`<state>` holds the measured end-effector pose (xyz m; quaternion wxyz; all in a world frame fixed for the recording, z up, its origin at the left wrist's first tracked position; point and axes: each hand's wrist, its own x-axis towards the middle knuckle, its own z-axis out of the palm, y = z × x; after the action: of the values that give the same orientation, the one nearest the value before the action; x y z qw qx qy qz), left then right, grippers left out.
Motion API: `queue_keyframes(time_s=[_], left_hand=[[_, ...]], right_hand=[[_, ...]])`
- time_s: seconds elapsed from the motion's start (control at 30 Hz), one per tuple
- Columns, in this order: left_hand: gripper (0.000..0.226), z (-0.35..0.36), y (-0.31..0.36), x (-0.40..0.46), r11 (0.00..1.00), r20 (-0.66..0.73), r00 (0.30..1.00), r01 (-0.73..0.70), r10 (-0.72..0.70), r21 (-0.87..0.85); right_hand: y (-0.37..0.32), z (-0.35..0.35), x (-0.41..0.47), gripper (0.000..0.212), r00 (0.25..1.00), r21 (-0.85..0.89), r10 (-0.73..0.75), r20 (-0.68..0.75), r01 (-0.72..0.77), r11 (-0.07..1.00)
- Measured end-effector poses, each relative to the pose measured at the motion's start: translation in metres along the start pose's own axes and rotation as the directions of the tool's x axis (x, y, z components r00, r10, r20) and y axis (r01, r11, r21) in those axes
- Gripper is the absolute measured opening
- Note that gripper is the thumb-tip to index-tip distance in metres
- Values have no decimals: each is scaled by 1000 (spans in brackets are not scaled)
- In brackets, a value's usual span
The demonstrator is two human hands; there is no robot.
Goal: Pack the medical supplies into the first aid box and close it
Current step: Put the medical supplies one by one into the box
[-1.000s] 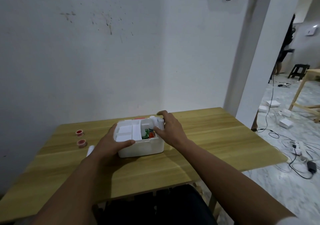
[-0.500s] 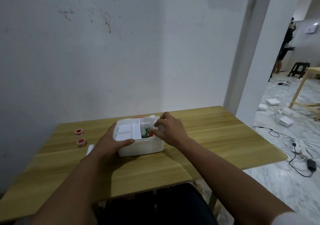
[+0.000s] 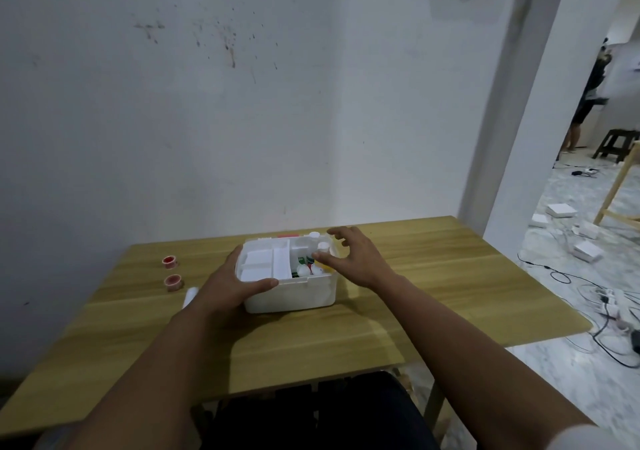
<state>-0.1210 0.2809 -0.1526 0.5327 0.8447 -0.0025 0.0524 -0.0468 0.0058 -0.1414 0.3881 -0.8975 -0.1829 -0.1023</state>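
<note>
The white first aid box (image 3: 294,293) stands open in the middle of the wooden table (image 3: 433,276). Its left part holds a white divided tray; its right part holds small white bottles (image 3: 322,247) and green-labelled items (image 3: 301,261). My left hand (image 3: 230,285) grips the box's left front corner, thumb lying on the rim. Over the box's right end, my right hand (image 3: 349,255) hovers with fingers spread and nothing in them. Two red tape rolls (image 3: 170,261) (image 3: 172,281) lie on the table left of the box. A white object (image 3: 190,295) shows partly behind my left wrist.
A white wall rises just behind the table. A red edge (image 3: 287,236) peeks out behind the box. To the right, the floor carries cables, a power strip (image 3: 609,302) and white boxes (image 3: 561,211). A person (image 3: 588,99) stands far off beside a dark stool.
My right hand has let go of the white bottle, which now stands in the box's right part, and has opened above it. My left hand has kept its hold on the box.
</note>
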Motion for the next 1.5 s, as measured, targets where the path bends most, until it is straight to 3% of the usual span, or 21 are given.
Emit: queue_keyframes(time_s=[0.17, 0.27, 0.3, 0.37, 0.43, 0.5, 0.6, 0.83, 0.9, 1.0, 1.13, 1.23, 1.37, 1.5], left_hand=[[108, -6, 0, 0, 999, 32, 999, 27, -28, 44], [129, -26, -9, 0, 991, -169, 977, 130, -129, -6], [120, -35, -15, 0, 988, -257, 955, 154, -148, 4], [76, -55, -27, -4, 956, -425, 895, 230, -134, 183], [45, -72, -45, -8, 852, -495, 857, 362, -144, 378], [38, -79, -58, -12, 776, -442, 866, 441, -234, 451], [45, -74, -69, -13, 714, -353, 887, 453, -298, 534], [32, -64, -74, -6, 676, -435, 857, 496, -278, 545], [33, -64, -74, -4, 690, -451, 847, 506, -282, 518], [37, -65, -58, 5, 789, -493, 829, 481, -265, 384], [43, -64, -9, 28, 843, -533, 835, 382, -138, 379], [37, -49, 31, 50, 866, -456, 888, 274, -61, 419], [39, -15, 62, 67, 843, -294, 949, 251, -116, 476], [38, 18, 60, 73, 825, -227, 967, 223, -118, 519]], right_hand=[[2, 3, 10, 128, 972, 56, 108, 207, -122, 991], [6, 6, 20, 147, 937, 58, 144, 318, -171, 984], [8, 8, 24, 149, 925, 56, 153, 347, -184, 981], [9, 11, 28, 146, 909, 71, 145, 391, -187, 980], [9, 13, 28, 140, 905, 96, 130, 406, -184, 978], [10, 12, 29, 136, 908, 121, 120, 401, -182, 976], [9, 12, 28, 135, 910, 136, 115, 399, -183, 974], [6, 11, 25, 140, 912, 133, 138, 386, -203, 970], [4, 10, 24, 141, 910, 135, 142, 391, -209, 969], [2, 8, 22, 138, 904, 132, 151, 400, -220, 966], [-3, 5, 20, 146, 896, 115, 153, 417, -220, 969], [-6, 3, 18, 147, 899, 116, 143, 415, -208, 971], [-9, 2, 17, 146, 899, 98, 154, 409, -211, 972], [-7, 3, 17, 139, 905, 104, 153, 398, -210, 972]])
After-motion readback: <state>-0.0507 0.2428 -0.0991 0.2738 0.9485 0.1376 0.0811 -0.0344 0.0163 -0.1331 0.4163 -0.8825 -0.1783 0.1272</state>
